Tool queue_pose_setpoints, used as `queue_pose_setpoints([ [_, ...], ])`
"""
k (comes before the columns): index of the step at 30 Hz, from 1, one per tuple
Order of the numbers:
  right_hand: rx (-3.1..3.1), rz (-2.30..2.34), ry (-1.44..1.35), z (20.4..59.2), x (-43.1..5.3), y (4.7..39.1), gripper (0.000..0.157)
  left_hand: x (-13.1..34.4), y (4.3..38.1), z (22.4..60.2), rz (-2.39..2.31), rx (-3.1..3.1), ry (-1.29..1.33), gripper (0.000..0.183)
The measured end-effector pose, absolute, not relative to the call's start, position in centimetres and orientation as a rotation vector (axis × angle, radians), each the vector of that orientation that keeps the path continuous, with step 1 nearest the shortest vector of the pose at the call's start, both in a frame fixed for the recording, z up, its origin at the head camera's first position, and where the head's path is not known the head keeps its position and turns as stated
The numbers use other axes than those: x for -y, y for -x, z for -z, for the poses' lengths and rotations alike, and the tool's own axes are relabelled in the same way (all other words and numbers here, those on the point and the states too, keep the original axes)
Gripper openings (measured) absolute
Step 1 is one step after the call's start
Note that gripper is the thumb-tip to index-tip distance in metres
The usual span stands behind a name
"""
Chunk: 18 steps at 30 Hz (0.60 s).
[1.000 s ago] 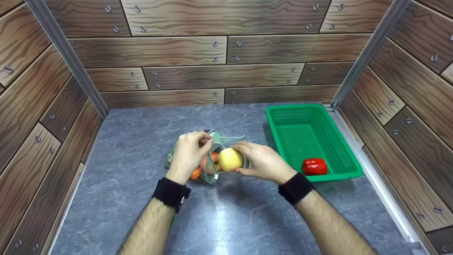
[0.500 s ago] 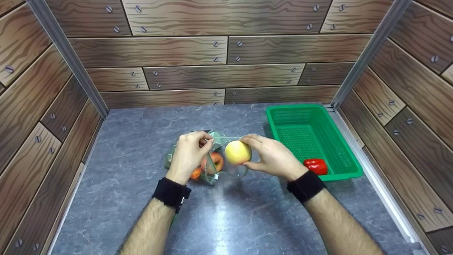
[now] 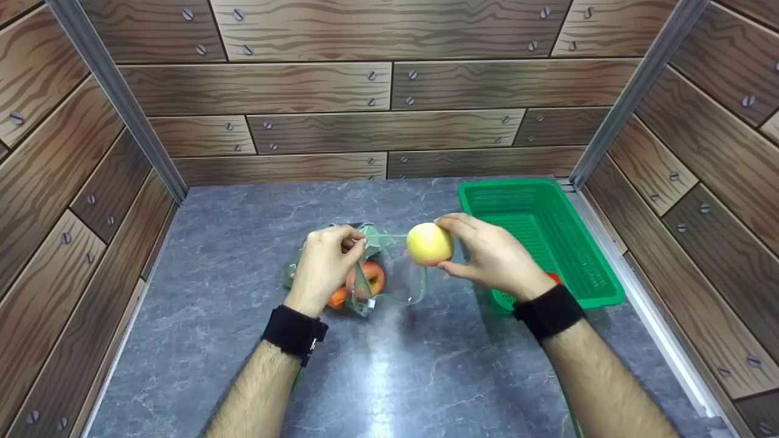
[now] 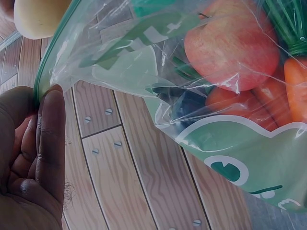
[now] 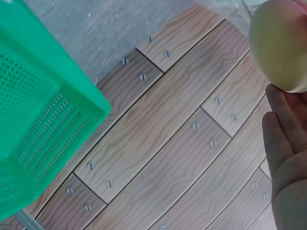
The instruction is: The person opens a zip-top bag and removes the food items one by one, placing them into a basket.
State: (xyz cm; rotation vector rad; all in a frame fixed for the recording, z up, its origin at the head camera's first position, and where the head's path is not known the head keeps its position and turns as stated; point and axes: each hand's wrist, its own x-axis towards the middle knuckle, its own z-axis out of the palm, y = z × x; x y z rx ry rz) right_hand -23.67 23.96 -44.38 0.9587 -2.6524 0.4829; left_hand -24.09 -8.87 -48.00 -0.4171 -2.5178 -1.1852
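My left hand [image 3: 328,258] pinches the rim of a clear, green-printed zip bag [image 4: 225,139]. Inside the bag lie a red apple [image 4: 232,45], a carrot [image 4: 296,86] and other orange-red produce that the plastic partly hides. To the right of the bag's mouth, my right hand [image 3: 496,255] holds a yellow apple [image 3: 429,244] between thumb and fingers. In the right wrist view, the yellow apple [image 5: 278,45] sits at the upper right against the fingertips.
A green plastic basket [image 3: 465,201] stands at the right. A red bell pepper [image 3: 553,277] in it is mostly hidden behind my right wrist. Wood-patterned walls [image 3: 316,91] enclose the grey tabletop [image 3: 231,219] at the back and sides.
My right hand has moved right and away from me, drawing the yellow apple out of the bag's mouth. The red apple inside now shows more. My left hand stays in place.
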Motion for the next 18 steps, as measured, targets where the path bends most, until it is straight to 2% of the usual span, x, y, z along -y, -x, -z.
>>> queue_pose_setpoints([
  [18, 2.705, -0.510, -0.731, 44.4, -29.4, 25.2, 0.074, 9.0, 24.0, 48.1, 1.176, 2.522, 0.413, 0.007],
])
